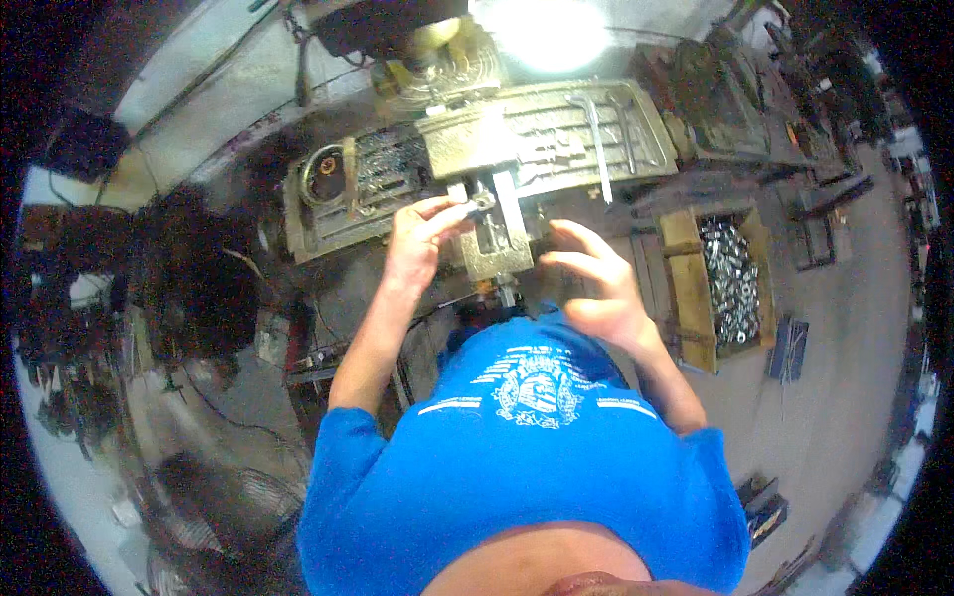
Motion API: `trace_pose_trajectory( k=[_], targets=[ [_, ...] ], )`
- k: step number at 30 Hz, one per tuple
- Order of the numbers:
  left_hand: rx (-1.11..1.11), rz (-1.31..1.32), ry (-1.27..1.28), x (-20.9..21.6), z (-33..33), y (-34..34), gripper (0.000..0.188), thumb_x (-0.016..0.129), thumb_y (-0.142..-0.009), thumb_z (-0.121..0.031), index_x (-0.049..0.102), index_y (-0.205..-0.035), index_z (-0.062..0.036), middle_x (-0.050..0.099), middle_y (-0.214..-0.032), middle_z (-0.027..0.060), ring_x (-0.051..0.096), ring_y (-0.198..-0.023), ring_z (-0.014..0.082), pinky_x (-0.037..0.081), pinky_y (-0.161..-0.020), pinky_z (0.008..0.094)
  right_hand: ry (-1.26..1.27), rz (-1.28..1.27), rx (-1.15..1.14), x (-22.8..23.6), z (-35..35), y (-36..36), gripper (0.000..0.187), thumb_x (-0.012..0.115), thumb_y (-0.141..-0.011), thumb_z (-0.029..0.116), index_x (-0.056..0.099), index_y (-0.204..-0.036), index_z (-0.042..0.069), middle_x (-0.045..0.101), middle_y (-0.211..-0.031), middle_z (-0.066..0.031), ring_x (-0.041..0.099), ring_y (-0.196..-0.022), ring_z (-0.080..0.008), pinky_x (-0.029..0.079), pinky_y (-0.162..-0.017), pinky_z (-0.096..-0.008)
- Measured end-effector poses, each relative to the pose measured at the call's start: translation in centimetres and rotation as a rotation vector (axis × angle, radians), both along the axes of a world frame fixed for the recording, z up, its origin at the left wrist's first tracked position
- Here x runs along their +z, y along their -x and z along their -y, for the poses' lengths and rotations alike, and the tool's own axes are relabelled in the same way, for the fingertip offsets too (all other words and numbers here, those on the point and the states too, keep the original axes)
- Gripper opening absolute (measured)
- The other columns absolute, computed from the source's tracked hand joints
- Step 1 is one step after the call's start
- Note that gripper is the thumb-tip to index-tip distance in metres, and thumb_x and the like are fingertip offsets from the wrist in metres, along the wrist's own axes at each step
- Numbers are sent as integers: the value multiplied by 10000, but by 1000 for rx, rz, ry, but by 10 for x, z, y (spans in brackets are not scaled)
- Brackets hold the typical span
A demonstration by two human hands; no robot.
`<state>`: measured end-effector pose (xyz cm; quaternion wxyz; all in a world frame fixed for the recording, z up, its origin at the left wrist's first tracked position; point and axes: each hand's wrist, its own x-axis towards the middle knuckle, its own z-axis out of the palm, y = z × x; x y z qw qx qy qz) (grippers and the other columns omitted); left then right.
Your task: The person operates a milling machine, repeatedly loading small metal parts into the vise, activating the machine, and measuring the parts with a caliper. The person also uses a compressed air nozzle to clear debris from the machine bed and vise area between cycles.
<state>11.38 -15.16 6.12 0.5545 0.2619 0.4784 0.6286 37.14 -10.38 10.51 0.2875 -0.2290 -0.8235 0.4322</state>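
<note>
With the left hand (413, 243), pinches a small metal piece (483, 202) at the gap in the vise (500, 260). With the right hand (604, 283), open and empty, hovers just beside the vise, left of a box (686, 290) of shiny bits (730, 278).

A bright white light (552, 35) glares at the top of the workshop, while much of the left side lies dim. Grey floor (855, 328) runs down the right, below a dark, cluttered tabletop (740, 151). Bulky dark machinery (204, 268) crowds the left, with a blurred, ribbed, rounded guard (263, 497) nearer the lower edge
</note>
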Motion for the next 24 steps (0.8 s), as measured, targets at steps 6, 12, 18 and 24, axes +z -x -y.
trace_pose_trajectory(
  k=[6,12,18,24],
  targets=[
    [-30,122,67,5,9,-72,144,653,-770,-108,614,-858,-1,627,-738,46,581,-643,87,429,-576,189,-56,-81,24,-31,4,13,564,595,-507,142,594,-1065,64,340,-1312,-270,377,-1201,-402,310,-1000,-403],
    [-175,154,87,-22,11,-90,217,623,-784,-77,519,-964,-13,615,-896,93,612,-773,153,490,-690,252,-31,-87,-17,-48,3,-6,595,598,-480,163,597,-1066,64,365,-1294,-270,393,-1180,-407,315,-995,-406],
    [-272,249,69,-6,8,-105,389,605,-797,-101,481,-1139,36,602,-961,105,611,-833,169,506,-765,293,21,-127,76,-48,-14,-26,442,585,-483,160,655,-906,54,481,-1220,-210,491,-1100,-344,388,-932,-382],
    [-309,262,16,-13,7,-106,423,590,-807,-107,470,-1183,47,594,-1019,113,601,-892,183,508,-804,332,126,-102,196,-45,-26,-30,431,588,-475,202,662,-877,65,472,-1241,-204,467,-1134,-346,369,-951,-389]
  ],
)
